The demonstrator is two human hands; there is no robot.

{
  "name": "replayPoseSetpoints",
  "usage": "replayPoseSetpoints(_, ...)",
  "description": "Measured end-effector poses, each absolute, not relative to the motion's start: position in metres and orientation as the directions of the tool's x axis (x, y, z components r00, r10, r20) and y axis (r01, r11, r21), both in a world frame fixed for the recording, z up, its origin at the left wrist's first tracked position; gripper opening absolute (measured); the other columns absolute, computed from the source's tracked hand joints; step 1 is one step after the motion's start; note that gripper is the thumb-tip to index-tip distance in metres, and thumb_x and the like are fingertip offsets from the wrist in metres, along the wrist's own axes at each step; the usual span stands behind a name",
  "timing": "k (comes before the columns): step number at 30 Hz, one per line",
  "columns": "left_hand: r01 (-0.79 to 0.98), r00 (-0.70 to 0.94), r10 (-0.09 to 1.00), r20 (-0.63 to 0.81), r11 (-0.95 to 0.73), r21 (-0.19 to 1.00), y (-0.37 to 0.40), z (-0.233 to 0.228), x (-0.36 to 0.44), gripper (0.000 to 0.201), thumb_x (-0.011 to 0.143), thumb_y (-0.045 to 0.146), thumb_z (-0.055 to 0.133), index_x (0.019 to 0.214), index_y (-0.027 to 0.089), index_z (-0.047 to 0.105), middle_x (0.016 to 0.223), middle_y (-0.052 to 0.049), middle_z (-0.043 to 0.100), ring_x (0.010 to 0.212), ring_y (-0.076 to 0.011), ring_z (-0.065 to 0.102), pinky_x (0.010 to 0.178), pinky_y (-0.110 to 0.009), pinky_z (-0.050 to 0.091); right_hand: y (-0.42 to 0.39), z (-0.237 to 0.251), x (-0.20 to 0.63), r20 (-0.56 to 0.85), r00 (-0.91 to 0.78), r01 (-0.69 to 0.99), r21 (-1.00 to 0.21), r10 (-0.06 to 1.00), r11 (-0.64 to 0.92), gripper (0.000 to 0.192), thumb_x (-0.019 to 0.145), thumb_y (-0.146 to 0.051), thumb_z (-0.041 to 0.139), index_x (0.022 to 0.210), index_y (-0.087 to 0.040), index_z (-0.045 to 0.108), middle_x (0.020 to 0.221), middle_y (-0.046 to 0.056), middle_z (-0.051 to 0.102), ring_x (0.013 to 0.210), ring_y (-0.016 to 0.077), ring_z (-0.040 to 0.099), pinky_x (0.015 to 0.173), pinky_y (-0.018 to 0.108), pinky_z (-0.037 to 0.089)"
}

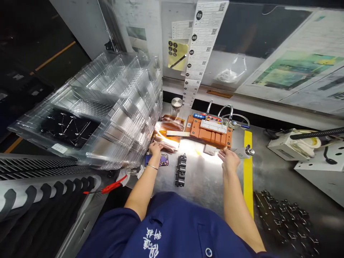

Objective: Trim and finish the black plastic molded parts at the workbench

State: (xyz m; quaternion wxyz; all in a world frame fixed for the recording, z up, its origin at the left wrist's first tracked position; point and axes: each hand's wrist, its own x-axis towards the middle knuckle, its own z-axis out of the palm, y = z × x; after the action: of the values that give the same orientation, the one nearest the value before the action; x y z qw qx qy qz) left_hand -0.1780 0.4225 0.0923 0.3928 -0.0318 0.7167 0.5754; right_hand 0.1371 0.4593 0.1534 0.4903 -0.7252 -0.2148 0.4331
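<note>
My left hand [155, 148] rests on the near edge of a pile of amber film strips [168, 134] at the foot of a tall stack of clear plastic trays [113, 107]. Its fingers are curled onto the strips; whether it grips one I cannot tell. My right hand [228, 157] hovers open, palm down, just in front of an orange fixture board [211, 133] and next to a small grey pad [210, 149]. A row of dark metal parts [181, 170] lies on the steel bench between both arms.
A yellow stripe [248, 168] crosses the bench. Red-handled pliers [113, 186] lie at the left edge. A metal-lidded jar [176, 106] stands behind the strips. A pile of dark parts [287, 222] sits near right, a white device [290, 147] far right, a round knob [249, 150] near the stripe.
</note>
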Motion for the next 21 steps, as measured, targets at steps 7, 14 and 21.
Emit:
replayPoseSetpoints(7,-0.192,-0.742,0.439,-0.508,0.586,0.787,0.420,0.114,-0.187,0.029,0.084,0.041,0.056,0.070,0.016,0.050,0.053,0.001,0.051,0.046,-0.0133,0.056,0.047,-0.023,0.045,0.424,0.164,0.192,-0.381,0.497,-0.111,-0.919,0.779,-0.379,0.028,0.051,-0.033,0.074,0.069,-0.016,0.061,0.060,0.000,0.064,0.052,0.0122,0.061,0.046,0.023,0.052)
replayPoseSetpoints(14,0.525,-0.704,0.707,-0.068,0.582,0.621,0.403,0.165,-0.129,0.060,0.078,0.028,0.060,0.132,0.010,0.042,0.145,-0.026,0.034,0.139,-0.0391,0.027,0.108,-0.056,0.027,0.387,0.167,0.242,-0.283,0.356,0.196,-0.909,0.891,-0.367,0.031,0.059,-0.047,0.068,0.070,-0.018,0.066,0.057,0.001,0.064,0.052,0.0141,0.056,0.051,0.028,0.049)
replayPoseSetpoints(21,0.444,0.162,0.983,0.086,-0.151,0.883,0.540,0.168,0.068,0.028,0.073,0.008,0.063,0.099,0.019,0.066,0.116,-0.016,0.062,0.118,-0.0299,0.052,0.107,-0.043,0.034,0.388,0.174,0.267,-0.237,0.125,0.427,-0.864,0.963,-0.268,0.024,0.076,-0.038,0.053,0.075,-0.020,0.069,0.068,0.003,0.066,0.056,0.0156,0.059,0.055,0.028,0.049)
